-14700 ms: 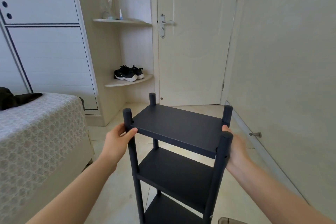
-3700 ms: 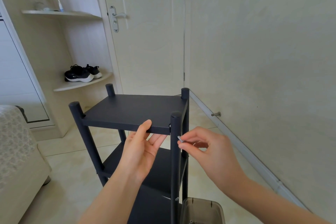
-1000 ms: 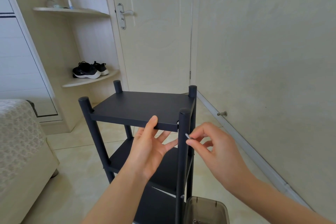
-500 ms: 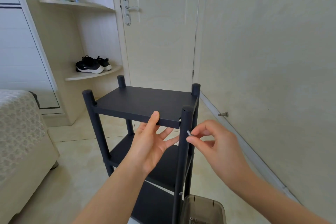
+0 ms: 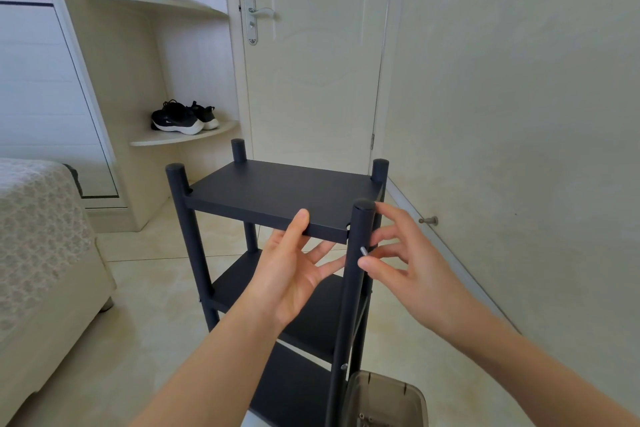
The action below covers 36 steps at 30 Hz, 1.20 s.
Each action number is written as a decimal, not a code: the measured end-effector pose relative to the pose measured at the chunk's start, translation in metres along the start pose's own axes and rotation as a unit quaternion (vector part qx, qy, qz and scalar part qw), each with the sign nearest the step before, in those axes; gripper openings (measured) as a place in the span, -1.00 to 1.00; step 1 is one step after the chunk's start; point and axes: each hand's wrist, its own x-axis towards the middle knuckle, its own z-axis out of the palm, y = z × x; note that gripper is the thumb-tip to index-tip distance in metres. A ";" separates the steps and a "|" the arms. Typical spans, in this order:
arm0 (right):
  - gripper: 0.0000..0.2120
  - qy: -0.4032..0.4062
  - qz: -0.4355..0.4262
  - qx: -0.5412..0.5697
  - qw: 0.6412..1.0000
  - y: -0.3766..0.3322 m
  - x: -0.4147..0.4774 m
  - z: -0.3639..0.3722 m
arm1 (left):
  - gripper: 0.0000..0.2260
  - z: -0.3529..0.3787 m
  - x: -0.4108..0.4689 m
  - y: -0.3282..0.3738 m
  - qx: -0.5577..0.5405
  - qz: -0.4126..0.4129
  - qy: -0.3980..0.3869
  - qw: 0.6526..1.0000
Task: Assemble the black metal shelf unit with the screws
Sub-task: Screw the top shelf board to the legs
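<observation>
While my left hand, fingers spread straight, steadies the shelf unit at its top front edge, my right hand pinches a screw against the front right post; misaligned holes could cross-thread or drop it.

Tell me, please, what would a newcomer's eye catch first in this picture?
The black shelf unit stands in the middle, on the tiled floor before the door. At its near right post, the right hand pinches a small silver screw, while the thumb of the left hand rests on the top shelf's front edge.
</observation>
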 end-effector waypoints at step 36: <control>-0.28 -0.028 -0.040 0.019 0.999 -0.002 -0.001 0.003 | -0.54 -0.005 0.001 0.000 0.025 -0.006 -0.060 0.998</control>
